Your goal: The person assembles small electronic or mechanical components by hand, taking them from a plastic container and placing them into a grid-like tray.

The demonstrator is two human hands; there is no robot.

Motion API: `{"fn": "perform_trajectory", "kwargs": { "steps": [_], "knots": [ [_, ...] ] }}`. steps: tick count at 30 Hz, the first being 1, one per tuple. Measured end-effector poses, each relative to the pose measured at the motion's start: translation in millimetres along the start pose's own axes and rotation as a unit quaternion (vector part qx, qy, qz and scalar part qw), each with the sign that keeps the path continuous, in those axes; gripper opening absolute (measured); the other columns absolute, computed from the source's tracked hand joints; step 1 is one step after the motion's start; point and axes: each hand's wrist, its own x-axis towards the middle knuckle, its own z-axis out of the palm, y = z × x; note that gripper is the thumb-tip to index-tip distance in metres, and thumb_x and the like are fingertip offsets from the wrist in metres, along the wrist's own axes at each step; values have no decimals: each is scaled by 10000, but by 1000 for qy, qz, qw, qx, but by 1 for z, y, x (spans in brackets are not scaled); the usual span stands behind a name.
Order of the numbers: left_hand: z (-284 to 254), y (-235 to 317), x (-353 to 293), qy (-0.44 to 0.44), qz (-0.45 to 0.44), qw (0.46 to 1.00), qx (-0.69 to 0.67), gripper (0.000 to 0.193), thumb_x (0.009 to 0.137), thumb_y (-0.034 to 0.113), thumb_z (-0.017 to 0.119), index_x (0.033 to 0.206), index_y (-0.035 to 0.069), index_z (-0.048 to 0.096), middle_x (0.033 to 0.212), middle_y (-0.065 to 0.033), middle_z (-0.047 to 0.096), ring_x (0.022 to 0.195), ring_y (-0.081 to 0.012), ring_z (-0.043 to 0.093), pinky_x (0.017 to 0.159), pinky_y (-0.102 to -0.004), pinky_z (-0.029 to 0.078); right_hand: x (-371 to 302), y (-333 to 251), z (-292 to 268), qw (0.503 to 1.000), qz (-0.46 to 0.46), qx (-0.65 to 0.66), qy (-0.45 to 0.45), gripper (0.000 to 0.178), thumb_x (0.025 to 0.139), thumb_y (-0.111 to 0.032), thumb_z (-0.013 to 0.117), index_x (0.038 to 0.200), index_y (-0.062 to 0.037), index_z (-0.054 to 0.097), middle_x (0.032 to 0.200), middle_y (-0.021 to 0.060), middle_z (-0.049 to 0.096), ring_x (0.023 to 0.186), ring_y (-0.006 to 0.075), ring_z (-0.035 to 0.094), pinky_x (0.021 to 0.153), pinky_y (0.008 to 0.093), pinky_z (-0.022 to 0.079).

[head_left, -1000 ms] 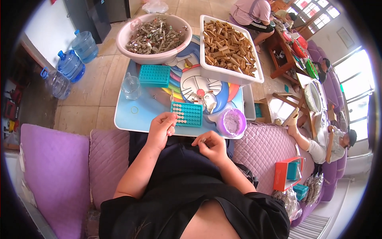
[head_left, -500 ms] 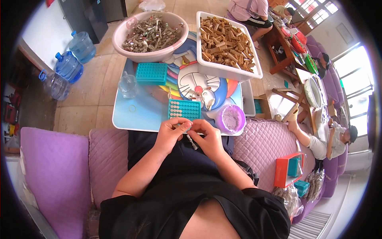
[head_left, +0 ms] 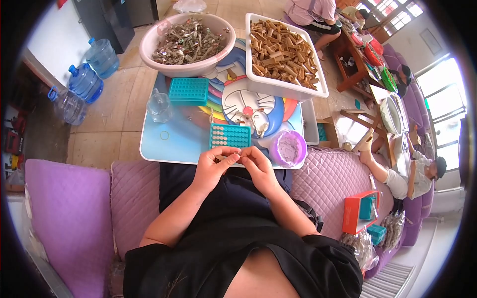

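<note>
Just above my lap, at the near edge of the low table [head_left: 164, 149], my two hands meet fingertip to fingertip. Both my left hand [head_left: 214, 164] and my right hand [head_left: 258, 169] are closed in a pinch. Whatever lies between the fingers is small and mostly hidden, with only a dark brownish bit showing by the left fingers. Directly beyond them is a teal slotted tray [head_left: 238, 136] with pale round pieces in part of its holes. To the right of it stands a purple-rimmed tub [head_left: 289, 149] of greyish-white paste or powder.
At the table's far side are a pink basin [head_left: 149, 49] of grey twisted bundles and a white bin [head_left: 318, 92] of short brown tubes. Another teal tray [head_left: 189, 92] and a clear jug [head_left: 160, 107] sit at left. Purple padded seating flanks me. Other people sit at right.
The grey twisted bundle that hung below my right fingers no longer shows. My right hand has shifted slightly; both hands stay pinched together.
</note>
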Motion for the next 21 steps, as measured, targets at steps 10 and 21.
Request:
{"fn": "perform_trajectory", "kwargs": {
  "steps": [10, 21],
  "knots": [
    [-5, 0, -1, 29, 61, 993, 95, 223, 825, 136, 686, 977, -24, 652, 673, 31, 593, 530, 5, 398, 479, -169, 315, 3, -5, 0, 994, 62, 55, -76, 91, 948, -90, 464, 944, -3, 491, 736, 19, 510, 618, 80, 476, 635, 234, 456],
    [-7, 3, 1, 6, -19, 1000, -3, 192, 811, 144, 700, 933, 2, 658, 706, 0, 617, 526, -24, 431, 493, -180, 339, -3, -7, 6, 975, -92, -194, 54, 55, 872, -37, 579, 878, -8, 532, 524, -27, 388, 492, 44, 323, 450, 219, 278]
  ]
}}
